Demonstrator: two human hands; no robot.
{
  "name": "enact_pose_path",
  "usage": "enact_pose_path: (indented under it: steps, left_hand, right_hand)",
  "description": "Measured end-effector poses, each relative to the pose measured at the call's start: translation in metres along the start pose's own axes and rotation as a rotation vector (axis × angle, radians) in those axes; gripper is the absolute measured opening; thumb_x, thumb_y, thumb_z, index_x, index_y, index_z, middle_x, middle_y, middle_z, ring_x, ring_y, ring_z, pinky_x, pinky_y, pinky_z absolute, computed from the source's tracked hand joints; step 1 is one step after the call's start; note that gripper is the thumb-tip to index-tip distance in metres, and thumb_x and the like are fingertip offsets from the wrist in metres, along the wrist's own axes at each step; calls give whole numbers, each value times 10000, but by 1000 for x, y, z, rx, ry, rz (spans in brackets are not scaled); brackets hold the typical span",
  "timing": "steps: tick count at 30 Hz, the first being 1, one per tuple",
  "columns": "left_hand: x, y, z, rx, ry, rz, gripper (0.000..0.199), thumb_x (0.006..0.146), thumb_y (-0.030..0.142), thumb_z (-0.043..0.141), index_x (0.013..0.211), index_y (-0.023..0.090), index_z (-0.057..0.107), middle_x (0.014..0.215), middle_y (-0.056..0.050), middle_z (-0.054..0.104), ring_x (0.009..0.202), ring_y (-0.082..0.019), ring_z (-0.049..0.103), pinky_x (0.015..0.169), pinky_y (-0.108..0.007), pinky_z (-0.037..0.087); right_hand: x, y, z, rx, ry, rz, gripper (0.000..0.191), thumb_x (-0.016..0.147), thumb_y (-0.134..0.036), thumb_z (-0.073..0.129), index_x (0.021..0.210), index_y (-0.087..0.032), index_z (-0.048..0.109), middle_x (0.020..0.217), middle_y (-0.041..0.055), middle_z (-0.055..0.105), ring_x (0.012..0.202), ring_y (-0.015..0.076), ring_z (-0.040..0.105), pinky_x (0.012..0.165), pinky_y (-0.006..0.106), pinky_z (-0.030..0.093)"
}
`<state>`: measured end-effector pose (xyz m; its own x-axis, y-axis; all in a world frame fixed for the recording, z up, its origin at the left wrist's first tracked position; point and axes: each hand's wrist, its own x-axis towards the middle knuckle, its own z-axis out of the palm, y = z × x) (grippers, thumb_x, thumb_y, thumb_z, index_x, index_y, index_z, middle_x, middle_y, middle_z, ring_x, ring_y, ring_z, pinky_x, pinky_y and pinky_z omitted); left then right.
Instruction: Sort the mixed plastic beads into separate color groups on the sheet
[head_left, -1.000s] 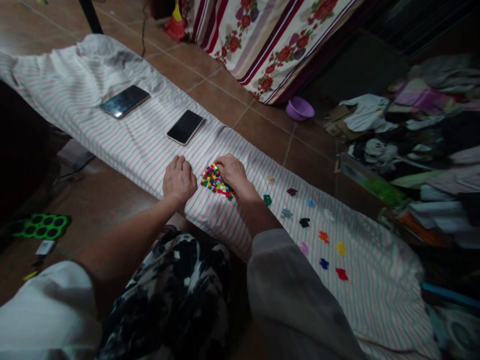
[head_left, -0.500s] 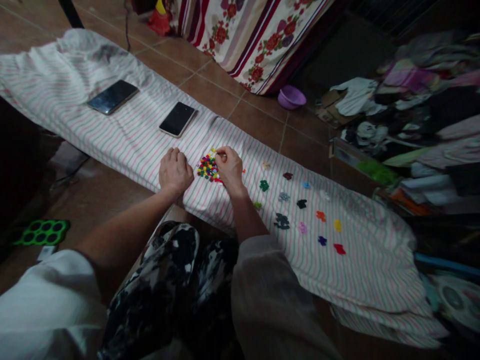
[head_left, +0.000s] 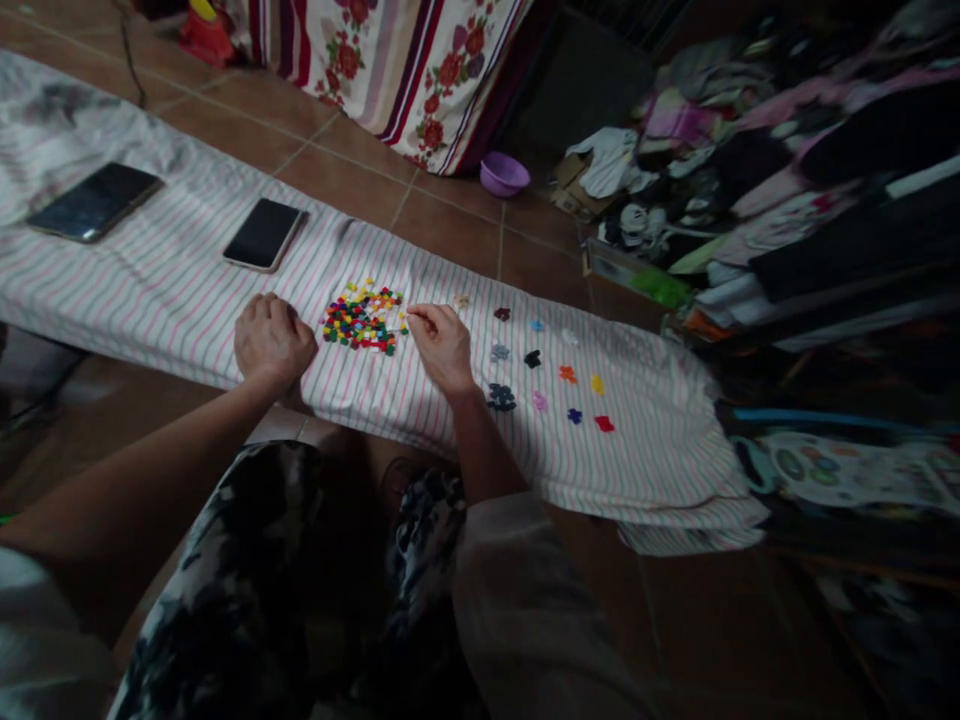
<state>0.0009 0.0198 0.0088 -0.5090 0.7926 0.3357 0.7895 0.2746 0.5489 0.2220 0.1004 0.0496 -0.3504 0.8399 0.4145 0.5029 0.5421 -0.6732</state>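
Drawn off to the right edge of the mixed pieces (head_left: 360, 322) on striped cloth (head_left: 397, 400), the right hand (head_left: 441, 345) nearly pinches, hold unclear, while the left hand (head_left: 274, 340) rests loosely fisted beside them.

Brown tiles with pale grout lines cover the floor (head_left: 450, 225). A long, narrow table (head_left: 637, 450), draped in a pale striped sheet, crosses the room from between nine and ten o'clock to four. At eleven, a flowered, banded drape (head_left: 382, 70) hangs close to the floor; a purple bowl (head_left: 504, 178) sits beside its lower corner at twelve. Towards half past ten stand a red object (head_left: 206, 38) and, further left, a dark cable (head_left: 129, 60). Clothes (head_left: 697, 115) lie heaped at two, spilling towards three. The light is dim, somewhat brighter over the table's middle, and the corner at one o'clock sinks into shadow.
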Motion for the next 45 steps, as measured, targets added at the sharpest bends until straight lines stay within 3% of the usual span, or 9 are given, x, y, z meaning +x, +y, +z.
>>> enact_pose_path:
  steps: [5,11,14,18,24,29,36,45]
  left_hand:
    - [0,5,-3,92,10,10,335,754,244,449,1023,87,575,1138,-225,581,1178,-395,470,983,-563,324]
    - [0,12,-8,271,22,39,360,757,261,406,1003,77,595,1054,-222,616,1073,-364,544,909,-495,416]
    - [0,13,-9,293,29,41,366,741,290,398,958,70,595,1021,-216,624,1052,-358,565,893,-491,433]
    - [-2,13,-9,195,42,61,384,760,305,343,968,86,581,1079,-204,599,1132,-393,535,869,-569,380]
    - [1,8,-4,292,42,45,350,747,306,382,949,105,586,1030,-194,618,1048,-354,566,866,-509,414]
    - [3,5,-1,384,52,52,346,750,305,390,951,112,596,1011,-188,630,980,-328,571,865,-442,436]
    - [1,8,-5,323,53,61,322,762,303,379,935,126,585,1026,-198,627,1047,-357,577,854,-512,432]
    - [-5,13,-9,241,61,91,294,784,324,292,869,163,523,1100,-175,597,1164,-387,520,730,-557,395]
  right_hand:
    - [-8,32,-50,-86,139,98,227,860,-353,522,869,-200,690,809,30,641,757,156,579,752,280,462]
    - [-22,61,-105,-113,279,330,283,834,-372,499,921,-184,693,799,34,670,744,160,603,735,284,477]
    - [-31,76,-126,-143,381,404,300,808,-337,492,945,-161,693,834,53,681,765,167,612,753,291,483]
    - [-41,97,-144,-186,460,491,343,772,-273,477,998,-136,695,877,77,695,811,184,625,796,304,486]
    - [-48,117,-149,-278,398,546,376,773,-217,452,1038,-153,711,1019,95,708,942,209,637,914,335,459]
    - [-46,125,-142,-306,298,583,389,792,-187,436,1074,-162,703,1002,92,715,933,204,645,908,338,465]
    - [-46,136,-135,-295,238,614,399,800,-171,409,1074,-179,700,1035,76,712,974,187,637,921,327,461]
    - [-45,134,-136,-317,210,665,402,773,-181,412,1031,-192,720,1008,66,717,930,194,642,901,331,472]
